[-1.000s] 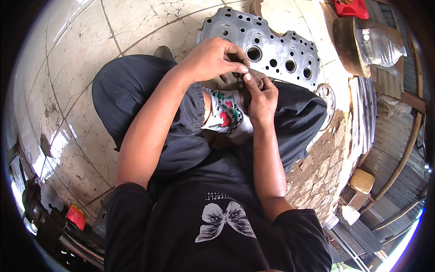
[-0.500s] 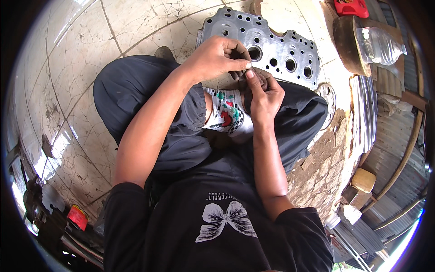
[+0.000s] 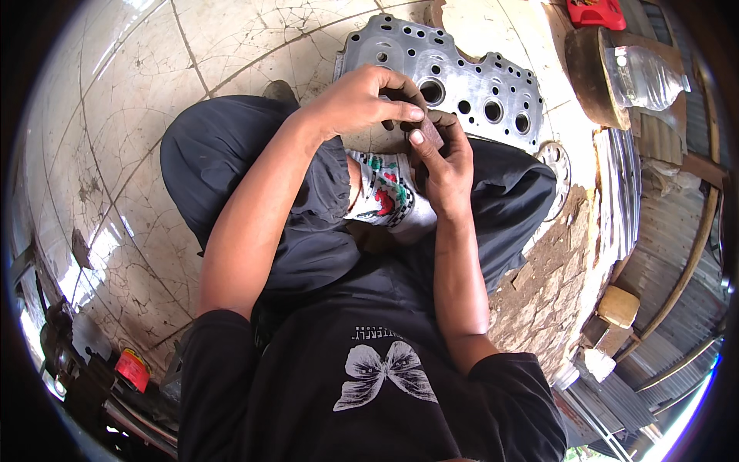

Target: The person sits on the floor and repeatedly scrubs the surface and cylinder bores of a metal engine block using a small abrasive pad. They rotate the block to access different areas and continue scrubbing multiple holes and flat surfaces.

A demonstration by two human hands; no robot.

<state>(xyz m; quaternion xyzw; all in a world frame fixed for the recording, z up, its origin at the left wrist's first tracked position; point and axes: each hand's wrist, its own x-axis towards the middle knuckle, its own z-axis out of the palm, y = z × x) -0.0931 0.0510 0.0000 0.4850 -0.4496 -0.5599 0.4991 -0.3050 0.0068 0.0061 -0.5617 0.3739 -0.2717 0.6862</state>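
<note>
A small brown piece, like folded sandpaper, is held up between my two hands above my crossed legs. My right hand pinches it between thumb and fingers. The thumb and fingertips of my left hand close at its upper left edge; the fingers curl behind and are partly hidden. Just beyond my hands lies a grey metal cylinder head, its flat face with round holes turned up. My left hand overlaps its near edge in the view without visibly resting on it.
Cracked pale tiles spread to the left. A flat metal part with holes lies by my right knee. At the far right are a clear plastic bottle and a red container. A red can stands at lower left.
The brown piece has come into view between my hands, turned flatter. My right hand has shifted slightly left; my left hand stays nearly in place. The cylinder head has not moved.
</note>
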